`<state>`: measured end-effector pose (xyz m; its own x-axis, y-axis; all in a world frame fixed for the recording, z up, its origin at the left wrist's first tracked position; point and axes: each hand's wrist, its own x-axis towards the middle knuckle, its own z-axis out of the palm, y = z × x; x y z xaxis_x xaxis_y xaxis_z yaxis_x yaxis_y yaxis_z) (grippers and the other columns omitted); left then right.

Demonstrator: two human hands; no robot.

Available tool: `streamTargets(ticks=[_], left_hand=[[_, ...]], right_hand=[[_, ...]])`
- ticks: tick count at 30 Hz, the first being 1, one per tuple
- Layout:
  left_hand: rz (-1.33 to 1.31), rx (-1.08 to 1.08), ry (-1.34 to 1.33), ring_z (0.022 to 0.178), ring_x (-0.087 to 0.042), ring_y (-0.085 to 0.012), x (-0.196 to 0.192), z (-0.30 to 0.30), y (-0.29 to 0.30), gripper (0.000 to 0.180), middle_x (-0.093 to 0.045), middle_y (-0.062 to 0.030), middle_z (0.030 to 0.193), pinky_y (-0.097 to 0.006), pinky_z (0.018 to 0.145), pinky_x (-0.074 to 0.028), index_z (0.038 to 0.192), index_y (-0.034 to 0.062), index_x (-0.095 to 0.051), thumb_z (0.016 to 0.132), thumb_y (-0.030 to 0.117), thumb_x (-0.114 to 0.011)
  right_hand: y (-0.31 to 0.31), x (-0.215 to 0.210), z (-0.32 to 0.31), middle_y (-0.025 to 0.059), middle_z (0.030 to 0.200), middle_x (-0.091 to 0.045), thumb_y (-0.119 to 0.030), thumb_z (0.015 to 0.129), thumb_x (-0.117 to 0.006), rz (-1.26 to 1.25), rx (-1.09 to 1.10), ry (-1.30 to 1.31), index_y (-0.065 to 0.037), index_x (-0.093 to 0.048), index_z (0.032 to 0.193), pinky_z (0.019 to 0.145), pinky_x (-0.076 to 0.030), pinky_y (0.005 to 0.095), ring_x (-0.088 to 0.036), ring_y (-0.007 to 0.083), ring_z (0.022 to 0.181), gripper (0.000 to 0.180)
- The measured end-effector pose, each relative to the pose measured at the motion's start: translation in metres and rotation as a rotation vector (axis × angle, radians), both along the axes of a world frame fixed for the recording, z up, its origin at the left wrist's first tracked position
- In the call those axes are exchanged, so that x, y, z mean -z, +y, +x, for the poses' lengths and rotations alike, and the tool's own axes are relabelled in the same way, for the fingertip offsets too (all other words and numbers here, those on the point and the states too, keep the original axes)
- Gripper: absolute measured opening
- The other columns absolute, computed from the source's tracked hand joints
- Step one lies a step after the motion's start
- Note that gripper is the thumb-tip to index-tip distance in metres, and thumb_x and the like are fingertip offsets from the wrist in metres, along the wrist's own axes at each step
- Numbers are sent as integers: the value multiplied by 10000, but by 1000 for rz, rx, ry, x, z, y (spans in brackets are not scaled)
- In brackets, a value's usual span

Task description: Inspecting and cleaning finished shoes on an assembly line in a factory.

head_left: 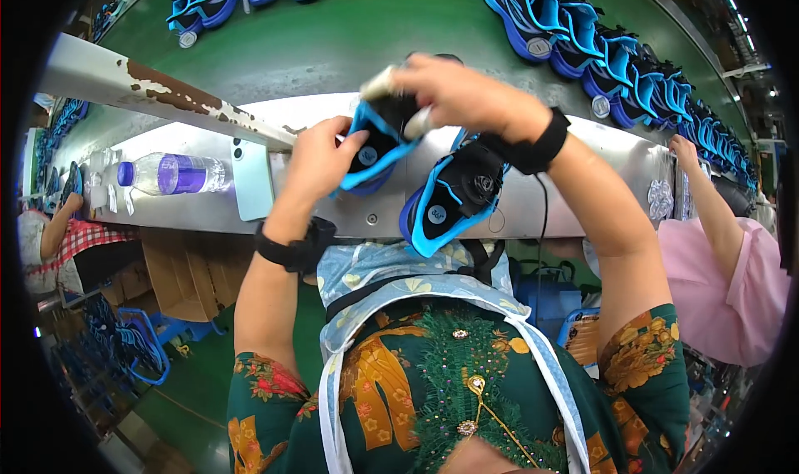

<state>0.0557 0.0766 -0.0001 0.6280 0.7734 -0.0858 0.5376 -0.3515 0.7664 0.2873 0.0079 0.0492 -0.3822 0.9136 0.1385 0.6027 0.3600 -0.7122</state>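
Shoe point(374, 175) was over the metal bench point(379, 206) in front of us, just beside a second shoe point(456, 193). Our left hand point(319, 162) gripped its side, thumb at the opening; our right hand point(448, 91) was over its front, too blurred to tell if it grasped anything. Risk, we judged: weak left hold plus hard right push could have twisted it into the second shoe.

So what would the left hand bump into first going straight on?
The left hand would meet the blue-and-black shoe in its grasp; beyond that, perhaps the right hand, though depth is unclear.
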Motion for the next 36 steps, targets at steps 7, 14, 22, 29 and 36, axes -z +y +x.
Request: streamTargets(ticks=[7, 14, 22, 29, 36], left_hand=[[-156, -157, -154, 669, -635, -192, -5, -18, -54, 225, -685, -125, 770, -320, 612, -482, 939, -17, -677, 912, 204, -646], [-772, -2, -341, 663, -557, -45, -7, -2, -61, 222, -642, 10, 759, -229, 558, -434, 986, -13, -689, 942, 194, -622], [530, 413, -3, 749, -590, -329, -2, -29, -93, 372, -602, -148, 766, -415, 660, -469, 1160, 32, -608, 857, 236, -675], [-71, 273, -304, 786, -613, -217, -69, -32, -87, 129, -651, -84, 825, -343, 688, -467, 971, 19, -684, 888, 85, -611], [189, 324, -255, 994, -585, -231, -28, 5, -75, 259, -638, -81, 983, -338, 892, -456, 1118, 47, -665, 861, 72, -645]], right_hand=[[-38, -1, -21, 137, 904, -607, 27, 724, -658, -50, 24, -251, -102, -603, 1178, 741, -519, 433, -635, 357, 867, 476], [-51, 4, -30, 134, 820, -619, -97, 798, -693, -27, 222, -210, -103, -640, 1241, 706, -496, 421, -622, 354, 794, 446], [-79, -53, -12, 172, 972, -620, -255, 830, -729, -308, 342, -406, -135, -662, 1215, 796, -492, 415, -618, 371, 949, 409], [-159, -15, -13, 160, 1024, -583, -28, 792, -721, -263, 428, -66, -130, -668, 1179, 783, -506, 373, -628, 342, 933, 404], [-173, 2, -28, 127, 837, -551, -139, 826, -720, 90, 668, -354, -83, -653, 1138, 598, -492, 373, -599, 300, 728, 324]])
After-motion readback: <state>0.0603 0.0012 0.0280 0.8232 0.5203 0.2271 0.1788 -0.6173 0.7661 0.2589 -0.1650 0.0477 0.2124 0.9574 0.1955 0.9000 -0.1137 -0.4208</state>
